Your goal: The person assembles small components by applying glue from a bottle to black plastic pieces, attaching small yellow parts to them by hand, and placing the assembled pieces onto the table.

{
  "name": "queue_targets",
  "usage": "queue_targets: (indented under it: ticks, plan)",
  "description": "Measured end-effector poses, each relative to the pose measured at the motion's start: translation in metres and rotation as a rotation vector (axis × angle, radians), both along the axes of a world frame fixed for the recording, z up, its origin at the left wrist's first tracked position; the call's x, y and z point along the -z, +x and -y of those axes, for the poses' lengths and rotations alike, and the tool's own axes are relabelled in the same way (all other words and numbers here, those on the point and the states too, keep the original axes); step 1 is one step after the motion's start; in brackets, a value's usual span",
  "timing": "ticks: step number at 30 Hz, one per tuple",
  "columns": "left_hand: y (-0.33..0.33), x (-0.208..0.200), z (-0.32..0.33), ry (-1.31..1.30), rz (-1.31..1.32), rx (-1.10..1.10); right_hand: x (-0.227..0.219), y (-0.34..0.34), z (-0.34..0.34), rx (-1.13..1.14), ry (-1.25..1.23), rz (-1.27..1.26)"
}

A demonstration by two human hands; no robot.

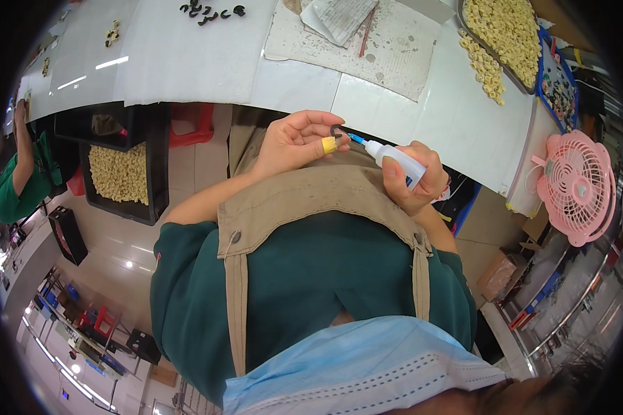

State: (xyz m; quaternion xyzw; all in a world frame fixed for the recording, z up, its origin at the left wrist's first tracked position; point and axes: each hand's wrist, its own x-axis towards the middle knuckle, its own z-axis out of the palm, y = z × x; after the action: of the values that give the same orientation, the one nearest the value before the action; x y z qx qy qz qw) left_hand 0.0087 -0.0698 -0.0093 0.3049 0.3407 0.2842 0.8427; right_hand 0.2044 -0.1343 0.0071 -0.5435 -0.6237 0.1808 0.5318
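Observation:
Between its thumb and fingers my left hand (292, 142) pinches a small black C-shaped piece (335, 129). Yellow tape (329, 144) is wrapped around that thumb. My right hand (428, 181) is closed around a translucent white squeeze bottle (403, 163), tilted with its blue nozzle (356, 138) pointing left at the black piece. The nozzle tip is very close to the piece; whether they touch I cannot tell. Both hands are just off the near edge of the white worktable (387, 111). Several similar black curved pieces (208, 12) lie at its far left.
At the far right a tray (462, 21) holds many small cream pieces (500, 31), some spilled beside it. A stained board (394, 59) carries papers (339, 19) and a red stick (367, 33). A pink fan (578, 187) stands right; a black crate (159, 176) sits left. A person in green (24, 183) works far left.

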Motion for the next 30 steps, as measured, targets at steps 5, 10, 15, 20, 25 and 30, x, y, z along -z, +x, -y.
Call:
queue_targets:
  ticks: [5,10,15,20,25,30]
  plan:
    - [-0.0019,0.0032,0.0013,0.016,0.014,0.0,0.0022,-0.0026,-0.0028,-0.02,0.023,-0.004]
    - [-0.0021,0.0029,0.0004,0.013,0.03,0.009,-0.0015,-0.004,-0.0052,-0.013,0.02,0.033]
    - [-0.0021,0.0021,0.0007,0.004,0.03,0.008,-0.0012,-0.0036,-0.005,-0.014,0.012,0.056]
    - [-0.0015,0.0009,0.0,-0.014,0.022,0.016,0.0013,-0.0025,-0.0025,0.018,0.012,0.037]
    - [-0.0006,0.0079,0.0036,0.077,0.043,-0.032,0.0005,-0.0003,-0.001,0.002,0.074,0.026]
    - [0.0016,0.0087,0.0053,0.096,0.027,-0.049,-0.0004,-0.0008,0.001,-0.009,0.016,0.05]
